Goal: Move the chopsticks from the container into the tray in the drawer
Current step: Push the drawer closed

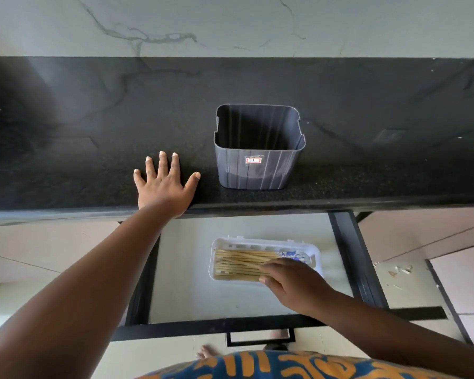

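So the chopsticks [240, 265] were lying flat in the white tray [260, 242] inside the pulled-out drawer [192, 272], just under the bench's front edge. The right hand [293, 283] sat on top of their right ends, fingers [268, 269] curled down onto them, though I couldn't tell if they actually gripped. The left hand [164, 184] lay flat and spread on the black bench [93, 119] near its front edge, beside the dark grey container [257, 162].
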A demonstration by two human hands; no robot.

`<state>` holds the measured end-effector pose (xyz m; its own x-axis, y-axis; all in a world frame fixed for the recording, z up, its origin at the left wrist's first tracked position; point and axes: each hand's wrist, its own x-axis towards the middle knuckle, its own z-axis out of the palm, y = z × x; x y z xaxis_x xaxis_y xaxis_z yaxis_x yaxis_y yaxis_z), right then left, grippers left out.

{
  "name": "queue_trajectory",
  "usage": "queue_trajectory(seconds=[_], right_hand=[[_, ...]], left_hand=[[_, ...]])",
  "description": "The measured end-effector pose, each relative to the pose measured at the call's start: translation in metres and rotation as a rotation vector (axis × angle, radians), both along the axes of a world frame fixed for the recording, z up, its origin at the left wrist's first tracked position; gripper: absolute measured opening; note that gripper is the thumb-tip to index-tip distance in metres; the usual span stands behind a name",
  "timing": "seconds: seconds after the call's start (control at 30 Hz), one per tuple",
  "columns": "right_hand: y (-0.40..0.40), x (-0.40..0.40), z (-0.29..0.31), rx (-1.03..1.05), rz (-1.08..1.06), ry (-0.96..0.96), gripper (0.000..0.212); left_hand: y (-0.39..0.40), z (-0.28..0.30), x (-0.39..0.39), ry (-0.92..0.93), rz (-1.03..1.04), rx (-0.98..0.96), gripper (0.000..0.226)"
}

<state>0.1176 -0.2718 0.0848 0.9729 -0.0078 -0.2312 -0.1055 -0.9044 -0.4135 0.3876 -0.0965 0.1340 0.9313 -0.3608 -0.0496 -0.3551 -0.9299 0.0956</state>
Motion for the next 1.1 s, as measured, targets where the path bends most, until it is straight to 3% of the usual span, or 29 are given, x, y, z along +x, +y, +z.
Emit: queue_trajectory(seconds=[0.2,0.3,0.4,0.5,0.57,0.7,0.8,0.93,1.1], right_hand=[[0.014,-0.032,0.027,-0.020,-0.155,-0.191,0.048],[0.022,-0.057,0.029,-0.087,-0.107,-0.192,0.062],[0.025,-0.075,0.027,-0.203,-0.008,-0.266,0.055],[0.020,-0.077,0.026,-0.254,0.067,-0.312,0.053],[0.017,-0.076,0.024,-0.286,0.133,-0.284,0.054],[0.010,-0.074,0.023,-0.377,0.294,-0.292,0.048],[0.007,-0.077,0.024,-0.456,0.157,-0.341,0.043],[0.005,-0.099,0.015,-0.491,0.050,-0.399,0.047],[-0.006,-0.107,0.021,-0.514,0.089,-0.291,0.062]], left_hand=[[0.026,-0.001,-0.032,0.061,-0.165,-0.046,0.084],[0.055,-0.013,-0.091,0.180,-0.266,-0.089,0.092],[0.085,-0.033,-0.157,0.308,-0.336,-0.062,0.093],[0.105,-0.041,-0.207,0.051,-0.457,0.047,0.090],[0.104,-0.034,-0.217,-0.022,-0.459,0.063,0.083],[0.093,-0.031,-0.208,-0.084,-0.431,0.172,0.099],[0.086,-0.028,-0.203,-0.124,-0.371,0.193,0.104],[0.072,-0.021,-0.218,-0.177,-0.262,0.030,0.090],[0.077,-0.041,-0.235,-0.190,-0.420,0.108,0.083]])
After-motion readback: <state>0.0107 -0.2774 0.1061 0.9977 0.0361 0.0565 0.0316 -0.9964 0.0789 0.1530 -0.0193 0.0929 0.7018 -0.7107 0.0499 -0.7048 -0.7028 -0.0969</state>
